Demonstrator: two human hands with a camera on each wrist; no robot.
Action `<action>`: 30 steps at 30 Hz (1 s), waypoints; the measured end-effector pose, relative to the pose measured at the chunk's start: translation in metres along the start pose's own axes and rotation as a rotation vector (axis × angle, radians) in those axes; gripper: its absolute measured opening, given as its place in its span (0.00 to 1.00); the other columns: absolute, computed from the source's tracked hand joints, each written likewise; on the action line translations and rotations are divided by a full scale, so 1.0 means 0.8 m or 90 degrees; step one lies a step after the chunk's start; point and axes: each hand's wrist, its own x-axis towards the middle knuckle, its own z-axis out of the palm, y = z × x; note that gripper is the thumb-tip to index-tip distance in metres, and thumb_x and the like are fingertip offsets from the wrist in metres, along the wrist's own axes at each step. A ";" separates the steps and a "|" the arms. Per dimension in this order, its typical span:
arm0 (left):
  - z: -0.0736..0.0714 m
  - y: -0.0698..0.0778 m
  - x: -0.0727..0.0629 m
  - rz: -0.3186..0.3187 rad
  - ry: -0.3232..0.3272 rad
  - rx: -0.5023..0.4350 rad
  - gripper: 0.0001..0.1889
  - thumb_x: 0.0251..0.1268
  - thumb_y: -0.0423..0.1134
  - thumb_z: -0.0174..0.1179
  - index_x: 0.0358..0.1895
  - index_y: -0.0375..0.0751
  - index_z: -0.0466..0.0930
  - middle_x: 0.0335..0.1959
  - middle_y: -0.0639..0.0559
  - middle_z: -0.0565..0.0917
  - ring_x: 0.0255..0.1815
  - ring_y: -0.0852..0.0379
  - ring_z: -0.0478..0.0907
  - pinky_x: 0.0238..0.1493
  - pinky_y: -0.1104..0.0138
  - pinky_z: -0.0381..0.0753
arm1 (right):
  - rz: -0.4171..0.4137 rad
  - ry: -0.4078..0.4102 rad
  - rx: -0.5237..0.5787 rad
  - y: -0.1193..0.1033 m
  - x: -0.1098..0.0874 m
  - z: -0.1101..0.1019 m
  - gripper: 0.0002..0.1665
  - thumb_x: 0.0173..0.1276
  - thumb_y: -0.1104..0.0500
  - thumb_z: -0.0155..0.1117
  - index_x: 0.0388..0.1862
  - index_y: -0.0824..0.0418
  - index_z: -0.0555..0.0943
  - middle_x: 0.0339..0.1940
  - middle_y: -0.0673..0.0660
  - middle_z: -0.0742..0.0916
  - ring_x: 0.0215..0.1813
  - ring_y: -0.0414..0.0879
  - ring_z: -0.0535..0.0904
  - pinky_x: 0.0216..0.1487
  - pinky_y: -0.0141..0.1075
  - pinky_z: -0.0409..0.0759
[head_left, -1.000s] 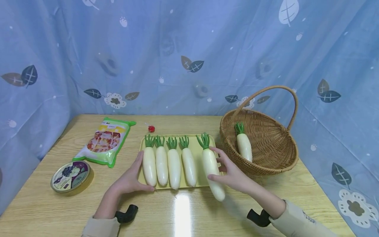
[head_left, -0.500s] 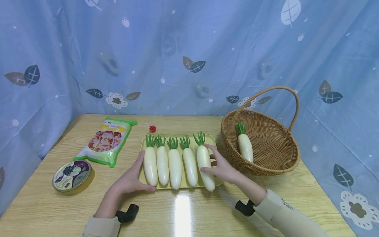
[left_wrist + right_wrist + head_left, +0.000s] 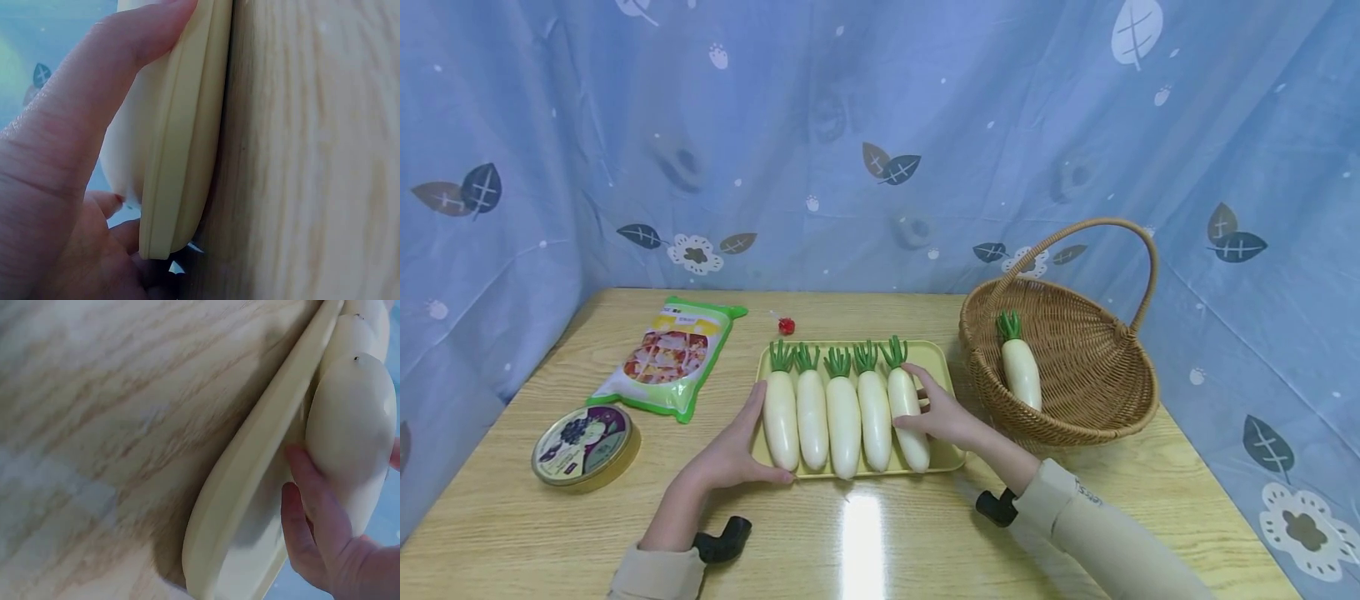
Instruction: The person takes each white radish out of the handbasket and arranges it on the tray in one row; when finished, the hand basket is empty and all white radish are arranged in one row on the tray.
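Observation:
Several white radishes with green tops lie side by side in a pale yellow tray (image 3: pixel 949 457). My right hand (image 3: pixel 943 419) grips the rightmost radish (image 3: pixel 902 396), thumb on its left side and fingers on its right. In the right wrist view, that radish (image 3: pixel 350 419) lies over the tray floor, inside the tray's rim (image 3: pixel 231 481). My left hand (image 3: pixel 730 454) holds the tray's front left corner next to the leftmost radish (image 3: pixel 781 421). Seen from the left wrist, the thumb presses on the tray's rim (image 3: pixel 178 137) and the other fingers curl around the corner.
A wicker basket (image 3: pixel 1078 354) with a tall handle stands at the right, one radish (image 3: pixel 1021 371) inside. On the left lie a green-edged food bag (image 3: pixel 670 358) and a round tin (image 3: pixel 583 446). A small red object (image 3: pixel 786 326) sits behind the tray.
My right hand has brought its radish leftward from over the tray's front right edge into line beside the others. The radish beside it has straightened slightly leftward. My left hand stays put.

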 end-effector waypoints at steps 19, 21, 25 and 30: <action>0.001 -0.002 0.001 0.008 -0.001 0.005 0.74 0.25 0.52 0.78 0.71 0.34 0.26 0.71 0.34 0.33 0.70 0.37 0.35 0.66 0.45 0.41 | -0.068 -0.018 -0.154 -0.002 0.009 -0.002 0.53 0.56 0.53 0.69 0.72 0.64 0.48 0.67 0.69 0.63 0.59 0.65 0.68 0.52 0.51 0.73; 0.001 -0.001 0.001 0.009 -0.002 0.001 0.74 0.25 0.52 0.78 0.71 0.34 0.26 0.71 0.34 0.33 0.70 0.37 0.34 0.66 0.45 0.41 | -0.061 -0.017 -0.158 -0.002 0.009 -0.002 0.54 0.56 0.53 0.69 0.72 0.64 0.48 0.67 0.69 0.63 0.59 0.65 0.67 0.53 0.52 0.72; 0.000 0.000 0.001 0.014 -0.002 -0.006 0.74 0.26 0.51 0.78 0.71 0.34 0.26 0.71 0.34 0.33 0.71 0.37 0.34 0.66 0.45 0.41 | -0.054 -0.015 -0.167 -0.002 0.010 -0.002 0.55 0.54 0.52 0.70 0.72 0.63 0.48 0.65 0.71 0.65 0.59 0.63 0.66 0.52 0.53 0.72; -0.001 0.000 0.000 0.009 0.000 -0.007 0.74 0.26 0.51 0.78 0.71 0.34 0.26 0.71 0.34 0.33 0.71 0.37 0.34 0.66 0.45 0.41 | -0.050 -0.012 -0.179 -0.002 0.011 -0.002 0.56 0.54 0.50 0.70 0.73 0.63 0.47 0.62 0.71 0.67 0.59 0.62 0.67 0.51 0.52 0.72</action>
